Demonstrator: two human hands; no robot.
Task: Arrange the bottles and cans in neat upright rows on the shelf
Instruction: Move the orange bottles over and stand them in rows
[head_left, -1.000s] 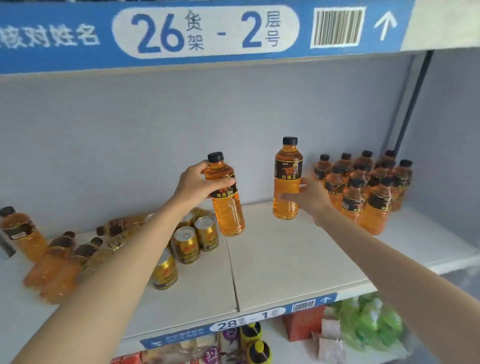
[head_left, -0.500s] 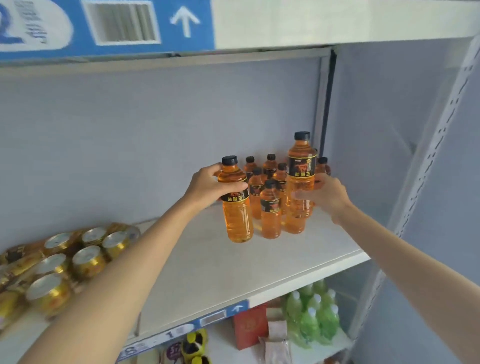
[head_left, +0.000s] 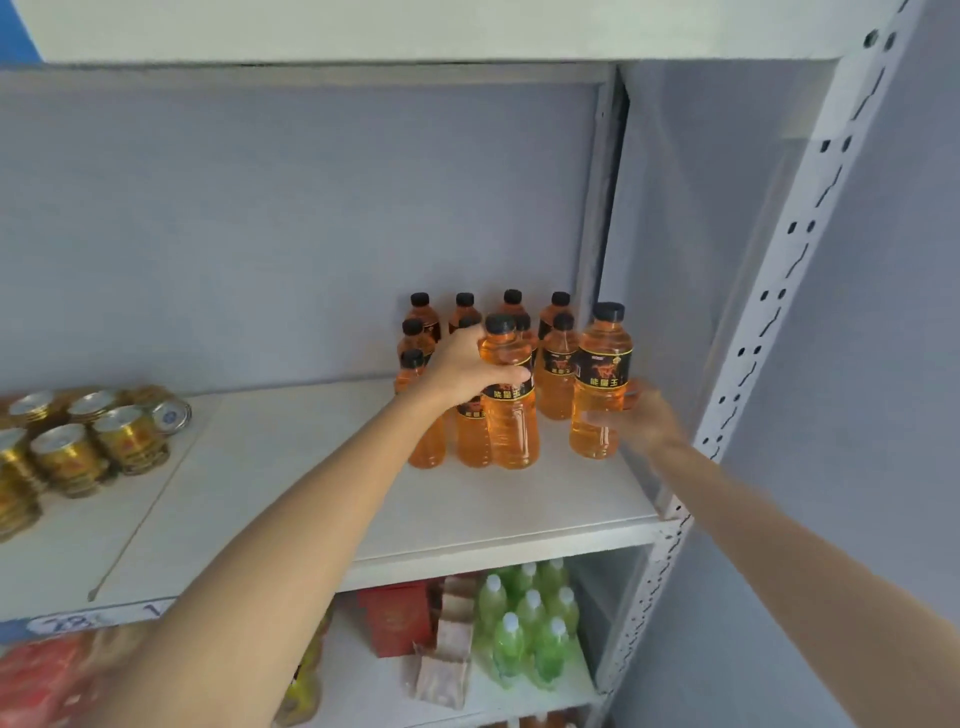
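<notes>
Left grip: my left hand (head_left: 470, 366) was wrapped round the shoulder of one orange bottle (head_left: 509, 400), thumb across the label, base down on the shelf (head_left: 291, 467) or just about.
Right grip: my right hand (head_left: 636, 415) cupped the lower half of a second orange bottle (head_left: 600, 384), fingers curled behind it; it stood upright, base at shelf level.
Where: both bottles at the front of the standing bottle group (head_left: 488, 332) in the shelf's back right corner, mine as the new front row, right one nearest the upright post (head_left: 769, 291).
Change: a second ago both bottles were in the air mid-shelf; since then I carried them right and lowered them against the group.
Meaning: two more bottles look placed upright, row gaining; release looks like the next step, judging by contact.
Left to do: gold cans (head_left: 88, 441) near the shelf's left edge were clustered, one on its side.
Risk: left bottle touching its neighbours, could nudge them on letting go.
</notes>
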